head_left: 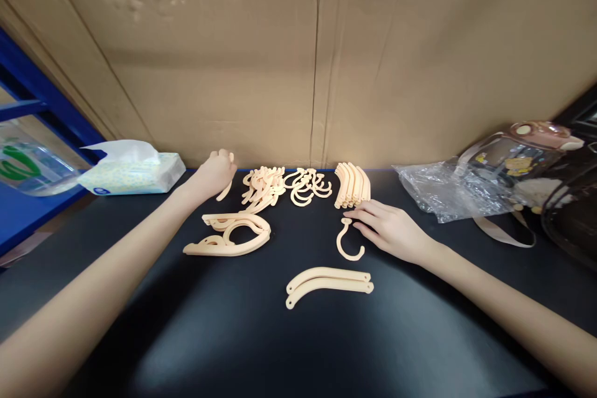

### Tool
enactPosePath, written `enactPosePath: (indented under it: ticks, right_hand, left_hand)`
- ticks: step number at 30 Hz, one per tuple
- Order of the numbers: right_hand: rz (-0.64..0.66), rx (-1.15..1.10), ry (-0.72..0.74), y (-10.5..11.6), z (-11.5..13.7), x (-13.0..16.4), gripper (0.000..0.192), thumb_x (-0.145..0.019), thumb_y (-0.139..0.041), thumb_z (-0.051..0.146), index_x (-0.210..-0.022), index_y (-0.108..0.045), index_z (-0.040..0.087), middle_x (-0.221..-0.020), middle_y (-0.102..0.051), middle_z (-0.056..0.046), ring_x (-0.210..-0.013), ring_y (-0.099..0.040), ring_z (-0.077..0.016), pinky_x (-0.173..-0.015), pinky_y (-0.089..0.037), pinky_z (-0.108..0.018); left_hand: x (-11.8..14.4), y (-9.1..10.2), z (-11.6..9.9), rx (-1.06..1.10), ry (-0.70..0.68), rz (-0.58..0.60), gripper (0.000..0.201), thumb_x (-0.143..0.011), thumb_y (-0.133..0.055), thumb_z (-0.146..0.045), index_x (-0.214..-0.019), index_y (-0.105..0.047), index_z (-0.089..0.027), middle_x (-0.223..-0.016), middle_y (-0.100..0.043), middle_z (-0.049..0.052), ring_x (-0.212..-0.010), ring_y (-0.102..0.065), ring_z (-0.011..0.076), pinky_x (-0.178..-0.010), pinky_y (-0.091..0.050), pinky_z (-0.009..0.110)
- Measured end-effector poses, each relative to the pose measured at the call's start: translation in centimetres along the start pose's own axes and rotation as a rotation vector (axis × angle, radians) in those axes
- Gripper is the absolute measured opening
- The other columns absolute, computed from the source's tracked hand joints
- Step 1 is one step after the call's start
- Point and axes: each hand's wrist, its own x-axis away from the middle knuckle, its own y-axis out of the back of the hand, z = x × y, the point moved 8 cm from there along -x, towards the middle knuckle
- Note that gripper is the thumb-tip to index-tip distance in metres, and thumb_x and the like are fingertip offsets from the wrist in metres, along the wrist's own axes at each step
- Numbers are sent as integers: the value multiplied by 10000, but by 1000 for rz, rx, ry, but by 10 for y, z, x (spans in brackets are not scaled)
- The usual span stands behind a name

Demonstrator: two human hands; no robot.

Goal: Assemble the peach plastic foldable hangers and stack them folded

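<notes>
My left hand [218,173] is closed at the back left around a small curved beige plastic piece [224,191], whose lower end sticks out below the fingers. Just right of it lies a heap of similar small pieces [263,186]. My right hand [389,230] rests with fingers stretched out, fingertips at the head of a single beige hook [344,245]. Behind those fingertips stands a row of curved arms [352,181]. Nearer to me, two curved hanger arms [329,286] lie side by side. Folded hanger assemblies [237,235] lie at the left.
A pile of loose hooks [305,185] sits at the back middle of the black table [261,348]. Tissues [133,168] stand at the left. Clear plastic wrap [433,189] and a strapped bottle [517,158] are at the right. Cardboard [233,74] walls the back.
</notes>
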Motion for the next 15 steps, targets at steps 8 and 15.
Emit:
enactPosePath:
  ticks: [8, 15]
  right_hand:
    - [-15, 0, 6, 1, 1, 1, 282, -976, -386, 193, -1156, -601, 177, -1043, -645, -86, -955, -624, -200, -813, -546, -353]
    - [-13, -6, 3, 3, 2, 0, 276, -966, -399, 193, -1145, -610, 182, -1023, -646, -86, -959, -632, -211, -813, -551, -362]
  left_hand:
    - [49, 45, -76, 198, -236, -37, 298, -967, -248, -296, -971, -523, -183, -815, -624, 43, -760, -611, 200, -685, -415, 288]
    - [123, -1, -162, 312, -562, 156, 69, -869, -417, -215, -817, -461, -210, -713, -576, 16, -644, -549, 190, -566, -379, 306]
